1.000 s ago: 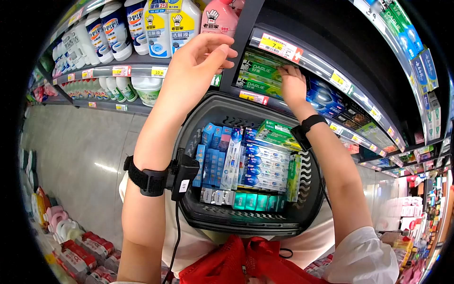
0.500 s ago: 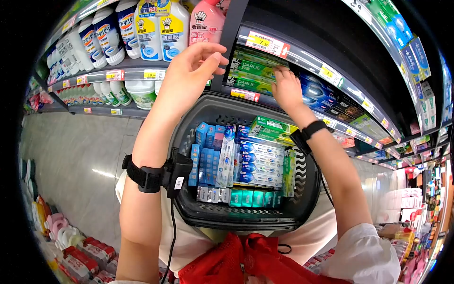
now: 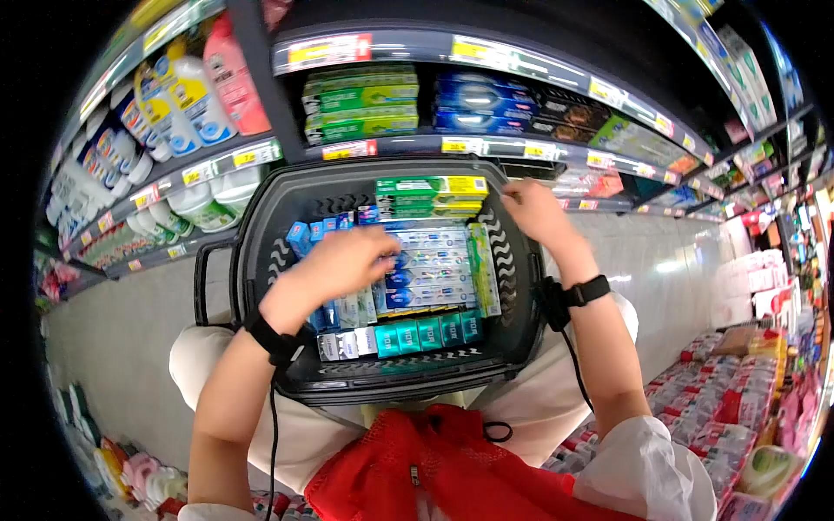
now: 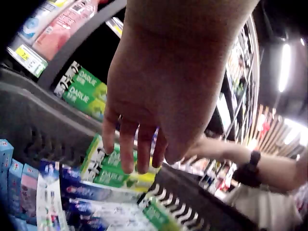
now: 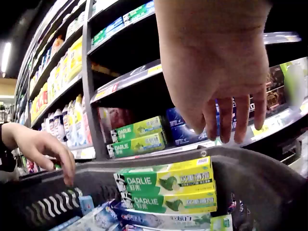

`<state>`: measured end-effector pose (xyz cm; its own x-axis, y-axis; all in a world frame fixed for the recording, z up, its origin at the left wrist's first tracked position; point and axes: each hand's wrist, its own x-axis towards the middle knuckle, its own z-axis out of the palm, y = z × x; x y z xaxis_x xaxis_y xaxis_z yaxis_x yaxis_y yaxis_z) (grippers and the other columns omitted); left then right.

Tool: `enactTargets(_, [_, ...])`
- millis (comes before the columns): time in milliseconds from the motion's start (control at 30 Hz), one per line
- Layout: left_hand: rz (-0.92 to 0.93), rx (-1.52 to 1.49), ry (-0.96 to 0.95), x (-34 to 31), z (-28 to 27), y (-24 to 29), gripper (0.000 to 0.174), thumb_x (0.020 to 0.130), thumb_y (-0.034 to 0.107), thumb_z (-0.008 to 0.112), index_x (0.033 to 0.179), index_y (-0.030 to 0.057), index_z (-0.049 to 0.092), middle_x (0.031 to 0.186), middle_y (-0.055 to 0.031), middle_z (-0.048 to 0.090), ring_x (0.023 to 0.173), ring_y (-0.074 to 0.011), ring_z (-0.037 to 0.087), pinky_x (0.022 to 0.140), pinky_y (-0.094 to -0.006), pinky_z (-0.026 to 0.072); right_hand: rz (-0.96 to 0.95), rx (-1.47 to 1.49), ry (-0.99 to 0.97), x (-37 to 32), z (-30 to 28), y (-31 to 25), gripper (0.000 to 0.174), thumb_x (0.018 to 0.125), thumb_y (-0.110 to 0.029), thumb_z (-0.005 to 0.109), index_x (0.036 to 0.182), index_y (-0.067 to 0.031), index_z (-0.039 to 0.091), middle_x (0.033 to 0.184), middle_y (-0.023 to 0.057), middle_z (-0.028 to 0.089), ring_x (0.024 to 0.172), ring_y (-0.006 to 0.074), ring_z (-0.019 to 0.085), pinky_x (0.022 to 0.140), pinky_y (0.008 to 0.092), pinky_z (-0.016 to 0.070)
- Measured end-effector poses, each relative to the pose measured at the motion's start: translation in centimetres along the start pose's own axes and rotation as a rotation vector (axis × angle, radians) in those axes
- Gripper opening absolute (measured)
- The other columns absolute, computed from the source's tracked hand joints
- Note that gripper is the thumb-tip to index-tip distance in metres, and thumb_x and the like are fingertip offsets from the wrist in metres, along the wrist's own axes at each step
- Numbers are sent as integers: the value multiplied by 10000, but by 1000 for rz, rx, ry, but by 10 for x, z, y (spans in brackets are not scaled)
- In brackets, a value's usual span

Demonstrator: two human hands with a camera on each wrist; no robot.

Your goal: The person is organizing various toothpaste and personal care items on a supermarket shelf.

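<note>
A black shopping basket (image 3: 404, 392) stands between the person's knees, holding rows of boxes. My left hand (image 3: 347, 265) hovers over its left half with loose fingers and nothing in them; in the left wrist view they hang straight down. Under and beside it lie blue-and-white toothpaste boxes (image 3: 434, 265), with small blue boxes (image 3: 298, 239) at the left. My right hand (image 3: 540, 215) is at the basket's right rim, its fingers relaxed and holding nothing in the right wrist view. Green Darlie toothpaste boxes (image 5: 166, 180) are stacked at the basket's shelf side. Teal boxes (image 3: 421, 336) line its near side.
Behind the basket, a shelf holds more Darlie boxes (image 3: 360, 108) and dark blue boxes (image 3: 482, 104). Cleaner bottles (image 3: 187, 95) stand on the left shelves. The basket's handle (image 3: 201, 282) sticks out at left. Red-and-white packs (image 3: 712, 391) are piled at right.
The right hand has left the shelf's Darlie boxes for the basket's right rim. The left hand has come down from near the shelf to above the basket. The head view has turned right.
</note>
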<state>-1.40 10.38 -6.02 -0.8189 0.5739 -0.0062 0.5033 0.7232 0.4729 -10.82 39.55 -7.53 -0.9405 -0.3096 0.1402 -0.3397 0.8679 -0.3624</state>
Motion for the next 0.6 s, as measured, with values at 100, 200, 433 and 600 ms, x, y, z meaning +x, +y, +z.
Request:
enactTargets(100, [64, 69, -222, 1, 53, 3, 246, 753, 135, 598, 977, 38, 568, 948, -118, 575, 900, -297, 553, 775, -386, 449, -98, -344, -64, -22, 18, -21, 185, 756, -174, 562, 838, -13, 605, 892, 152, 581, 803, 324, 583, 707, 407, 468])
enactTargets(200, [108, 45, -189, 8, 91, 14, 323, 741, 111, 594, 1056, 64, 540, 1067, -107, 530, 1019, -286, 492, 840, -384, 415, -303, -185, -119, -55, 2, -37, 191, 721, -173, 624, 844, -34, 584, 899, 97, 539, 877, 271, 555, 732, 372, 455])
enactTargets(433, [437, 80, 2, 107, 161, 61, 347, 725, 27, 508, 1066, 74, 543, 1101, -98, 520, 1100, -267, 437, 900, -358, 366, -304, -227, 69, -69, -18, -9, 120, 670, -109, 559, 737, -28, 619, 809, 111, 578, 757, 262, 594, 630, 378, 469])
enactTargets(600, [503, -137, 127, 151, 193, 47, 334, 754, 87, 477, 1079, 80, 557, 1098, -124, 527, 1072, -289, 466, 927, -362, 371, -238, -166, 136, -65, -26, -8, 152, 670, -120, 566, 774, -29, 630, 823, 109, 581, 759, 257, 601, 641, 368, 470])
